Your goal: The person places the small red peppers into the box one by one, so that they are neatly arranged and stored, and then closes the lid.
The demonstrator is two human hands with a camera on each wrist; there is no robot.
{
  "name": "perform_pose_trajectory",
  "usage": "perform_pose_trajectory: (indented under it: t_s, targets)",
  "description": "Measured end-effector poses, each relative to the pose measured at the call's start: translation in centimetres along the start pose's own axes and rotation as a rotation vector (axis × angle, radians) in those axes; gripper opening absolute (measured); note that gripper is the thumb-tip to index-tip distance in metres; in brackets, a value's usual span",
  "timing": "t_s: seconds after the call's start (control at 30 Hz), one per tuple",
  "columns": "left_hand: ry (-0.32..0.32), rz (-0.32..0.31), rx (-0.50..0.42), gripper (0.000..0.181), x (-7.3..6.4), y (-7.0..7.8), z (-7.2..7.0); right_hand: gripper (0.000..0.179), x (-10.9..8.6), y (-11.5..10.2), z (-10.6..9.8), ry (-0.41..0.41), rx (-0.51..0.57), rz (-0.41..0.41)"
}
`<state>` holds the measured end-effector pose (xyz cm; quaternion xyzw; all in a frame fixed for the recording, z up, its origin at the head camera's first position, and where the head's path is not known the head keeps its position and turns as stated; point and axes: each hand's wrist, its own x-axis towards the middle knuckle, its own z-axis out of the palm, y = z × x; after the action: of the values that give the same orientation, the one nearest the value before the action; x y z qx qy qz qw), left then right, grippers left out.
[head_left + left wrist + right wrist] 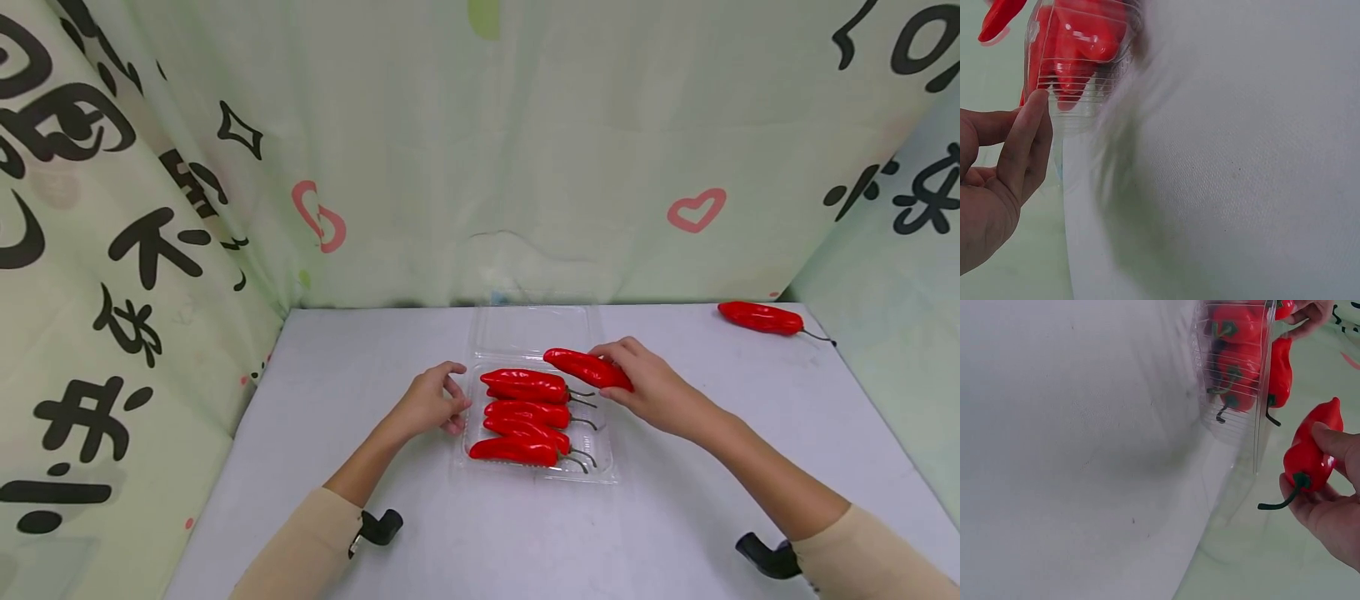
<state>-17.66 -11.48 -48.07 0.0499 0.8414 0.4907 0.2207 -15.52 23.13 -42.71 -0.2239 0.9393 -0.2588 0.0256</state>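
A clear plastic box point(600, 477) stands on the table with its hinged lid point(534, 329) laid back. Several red chili peppers point(517, 451) with green stems lie in it side by side, tips to the left. Over its back right part, my right hand point(652, 387) holds another red pepper point(581, 367) between thumb and fingers. The right wrist view shows this pepper's stem point(1286, 501) hanging free. At the box's left side is my left hand point(431, 400), holding no pepper. In the left wrist view its fingertips point(1038, 97) touch the box wall.
One more red pepper point(761, 318) lies at the table's back right corner. The white table point(337, 358) is bordered at the back and sides by a pale green curtain point(480, 167) with printed marks.
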Motion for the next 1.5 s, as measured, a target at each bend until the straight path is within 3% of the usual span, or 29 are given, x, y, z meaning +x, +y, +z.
perform_pose_trajectory:
  t_s: [0.4, 0.7, 1.07, 1.5]
  targets:
    - [0.003, 0.002, 0.010, 0.061, -0.2, 0.2, 0.0, 0.061, -0.1, -0.7, 0.8, -0.014, 0.033, 0.004]
    - [0.004, 0.002, 0.012, 0.060, -0.2, 0.2, 0.0, 0.052, 0.1, -1.6, 1.2, -0.020, 0.045, -0.075]
    - [-0.001, 0.007, 0.013, 0.059, 0.0, 0.1, 0.0, 0.050, 0.7, -2.8, 2.0, -0.060, 0.036, -0.103]
    - [0.001, 0.022, 0.002, 0.057, 0.2, -0.2, 0.1, 0.050, 1.3, -3.7, 2.9, -0.097, 0.008, -0.099]
